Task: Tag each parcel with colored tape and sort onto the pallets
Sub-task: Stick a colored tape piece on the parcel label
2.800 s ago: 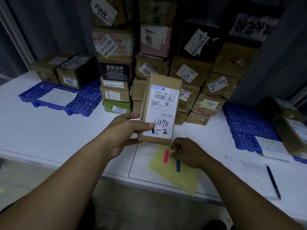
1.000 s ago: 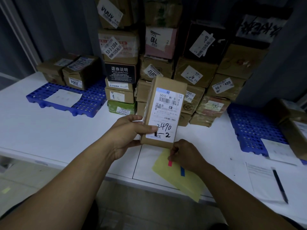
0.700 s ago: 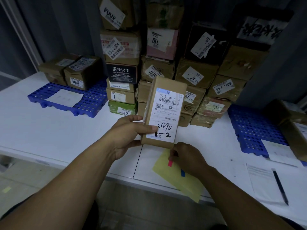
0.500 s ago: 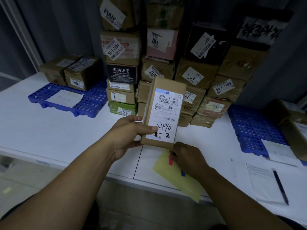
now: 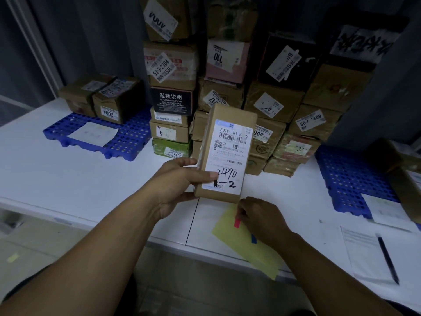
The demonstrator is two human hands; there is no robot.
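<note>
My left hand [image 5: 175, 185] holds a flat brown parcel [image 5: 227, 124] upright above the white table, its white label marked 2490 facing me. Just below the parcel, my right hand [image 5: 262, 217] pinches a short strip of red tape [image 5: 237, 223] over a yellow sheet [image 5: 248, 245]. A blue tape strip [image 5: 253, 238] lies on that sheet, partly under my right hand. A blue pallet [image 5: 127, 142] at the left carries two brown boxes and a paper. Another blue pallet [image 5: 341, 179] at the right holds parcels at the frame edge.
A tall stack of labelled parcels [image 5: 273, 103] fills the back of the table [image 5: 68, 179] between the pallets. A printed sheet with a black pen [image 5: 387, 258] lies at the front right. The table's front edge runs just below my hands.
My right hand closed on the red tape strip and lifted it off the yellow sheet, closer to the parcel's lower edge. The left hand kept the parcel nearly still.
</note>
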